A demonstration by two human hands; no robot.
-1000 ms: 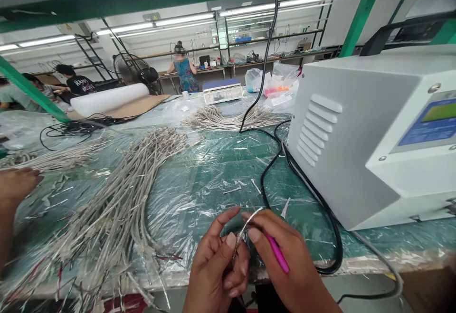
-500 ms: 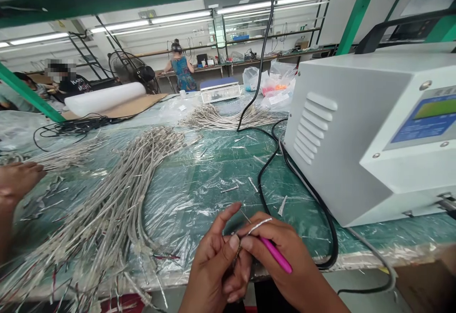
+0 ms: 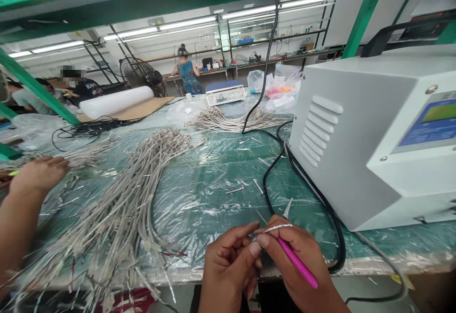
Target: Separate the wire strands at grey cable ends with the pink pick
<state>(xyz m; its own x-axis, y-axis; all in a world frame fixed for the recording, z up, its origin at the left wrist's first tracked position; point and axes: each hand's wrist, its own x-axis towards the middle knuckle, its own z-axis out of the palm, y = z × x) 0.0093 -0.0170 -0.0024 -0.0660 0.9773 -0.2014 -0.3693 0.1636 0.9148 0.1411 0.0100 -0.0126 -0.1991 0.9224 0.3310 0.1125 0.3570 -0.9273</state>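
Observation:
My left hand (image 3: 231,261) is closed in a pinch, thumb and forefinger on the thin end of a cable, mostly hidden by the fingers. A silvery foil or braid end of this cable (image 3: 280,227) lies across the forefinger of my right hand (image 3: 301,253). That hand is closed around a pink-handled pick (image 3: 298,263), whose thin metal tip pokes out beyond the fingers. Both thumbs meet at the cable. To the left lies a big bundle of grey braided cables (image 3: 131,199) with coloured wire ends hanging over the table's front edge.
A white machine with side vents (image 3: 331,147) stands at right, a black cord (image 3: 267,184) running beside it. Foil scraps (image 3: 235,190) dot the plastic-covered table. Another person's hand (image 3: 41,175) reaches in at left. More cables (image 3: 231,120) lie farther back.
My view has shifted slightly, so my hands appear farther right and lower. My left forefinger has bent down from a raised position. The other person's arm reaches farther in.

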